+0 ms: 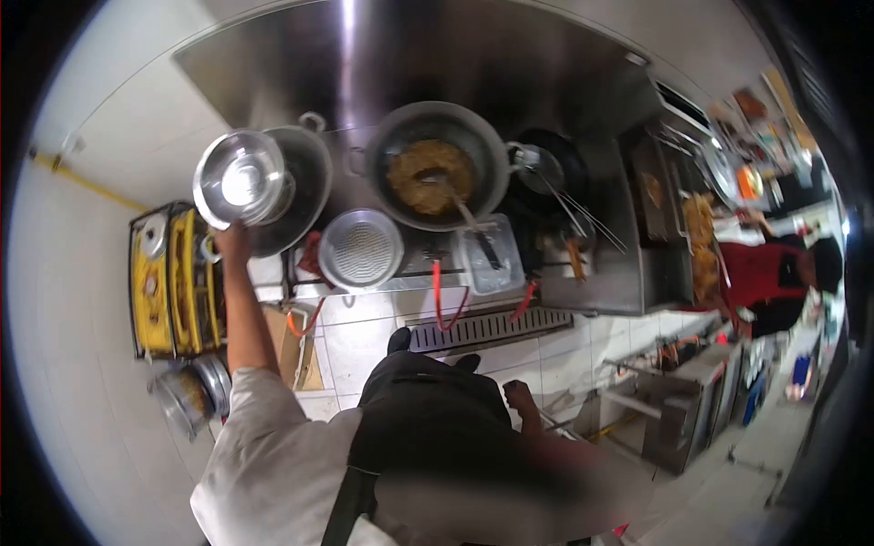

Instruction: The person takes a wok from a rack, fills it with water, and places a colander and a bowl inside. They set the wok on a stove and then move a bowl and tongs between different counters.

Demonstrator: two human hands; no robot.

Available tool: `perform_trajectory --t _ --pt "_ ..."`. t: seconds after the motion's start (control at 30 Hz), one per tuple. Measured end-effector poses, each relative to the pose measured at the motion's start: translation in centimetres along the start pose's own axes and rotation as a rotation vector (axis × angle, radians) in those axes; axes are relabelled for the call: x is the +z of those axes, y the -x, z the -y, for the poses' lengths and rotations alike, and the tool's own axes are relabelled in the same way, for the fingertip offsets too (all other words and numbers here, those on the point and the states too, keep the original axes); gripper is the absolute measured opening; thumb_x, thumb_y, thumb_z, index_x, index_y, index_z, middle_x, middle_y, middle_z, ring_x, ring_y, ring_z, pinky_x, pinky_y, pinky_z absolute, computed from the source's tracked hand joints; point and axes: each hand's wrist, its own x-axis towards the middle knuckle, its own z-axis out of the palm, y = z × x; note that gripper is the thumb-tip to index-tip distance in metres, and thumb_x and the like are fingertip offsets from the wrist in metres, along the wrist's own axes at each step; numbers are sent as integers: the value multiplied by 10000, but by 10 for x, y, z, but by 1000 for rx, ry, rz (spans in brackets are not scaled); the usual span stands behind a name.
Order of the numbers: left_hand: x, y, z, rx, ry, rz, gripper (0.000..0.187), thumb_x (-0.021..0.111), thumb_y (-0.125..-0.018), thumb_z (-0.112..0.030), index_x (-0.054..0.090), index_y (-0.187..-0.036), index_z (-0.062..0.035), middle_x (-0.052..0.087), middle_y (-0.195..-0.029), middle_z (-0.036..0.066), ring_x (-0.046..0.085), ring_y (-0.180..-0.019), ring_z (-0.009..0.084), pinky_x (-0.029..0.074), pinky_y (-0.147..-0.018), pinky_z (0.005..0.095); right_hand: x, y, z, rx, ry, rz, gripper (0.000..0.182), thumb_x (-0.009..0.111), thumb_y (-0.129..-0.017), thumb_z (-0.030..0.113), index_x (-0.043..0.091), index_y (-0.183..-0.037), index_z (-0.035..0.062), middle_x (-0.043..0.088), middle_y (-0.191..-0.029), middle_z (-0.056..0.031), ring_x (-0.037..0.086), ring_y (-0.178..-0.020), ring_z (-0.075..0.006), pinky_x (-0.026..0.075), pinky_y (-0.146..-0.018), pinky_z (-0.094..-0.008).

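Note:
My left hand (232,242) reaches forward and grips the near rim of a shiny metal bowl (238,164). The bowl is over the left part of a large dark pot (314,173), hiding some of it. Another metal rim shows just under the bowl. Down by my right side, my right hand (519,395) hangs with its fingers curled, and nothing shows in it. Right of the pot sits a big wok (492,136) of brown food (423,173), with a long-handled ladle (460,207) resting in it. A perforated metal strainer (361,250) lies nearer to me.
A clear plastic tub (501,259) stands before the wok. Right of it are a black pan (569,164) and wire skimmers (592,218). Yellow crates (164,282) stand at left, metal pots (187,396) below them. A person in red (760,278) is at far right. A drain grate (492,329) crosses the floor.

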Motion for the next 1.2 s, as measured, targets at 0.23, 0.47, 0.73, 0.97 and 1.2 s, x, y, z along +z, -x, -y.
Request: perform_trajectory --t 0.23,0.47,0.73,0.97,1.2 --pt "1 52 -116 125 404 194 337 605 -912 -265 653 -1146 -29 600 -1178 129 580 -1038 248 491 -809 383 -5 -25 -5 -268 492 -217 312 527 -845 257 647 -987 6 651 -1029 -227 612 -1015 -395 489 -887 -478" --pt "176 292 -338 227 269 905 492 641 -868 -182 468 -1298 -15 555 -1188 115 577 -931 191 500 -686 292 -38 3 -40 -179 315 -99 313 523 -854 277 666 -926 8 671 -835 -222 663 -772 -373 522 -688 -479" --pt "457 580 -433 54 215 1787 347 589 -844 7 534 -1187 -7 635 -1048 124 670 -845 233 613 -710 350 -217 173 -24 -1114 -113 25 319 586 -933 230 612 -1172 20 661 -885 -111 600 -740 -185 492 -659 -313" --pt "690 779 -471 -140 60 1703 396 579 -861 22 439 -1229 57 584 -1116 174 672 -877 284 633 -750 369 -288 123 24 -822 137 266 341 544 -867 167 651 -1132 -19 682 -1020 -194 647 -888 -277 493 -829 -394" --pt "861 911 -526 -319 -11 1551 324 617 -834 14 487 -1123 79 604 -972 179 665 -784 293 648 -645 370 -395 70 -40 -590 220 16 455 579 -905 364 646 -1190 15 618 -1254 -164 586 -1146 -280 427 -979 -401"
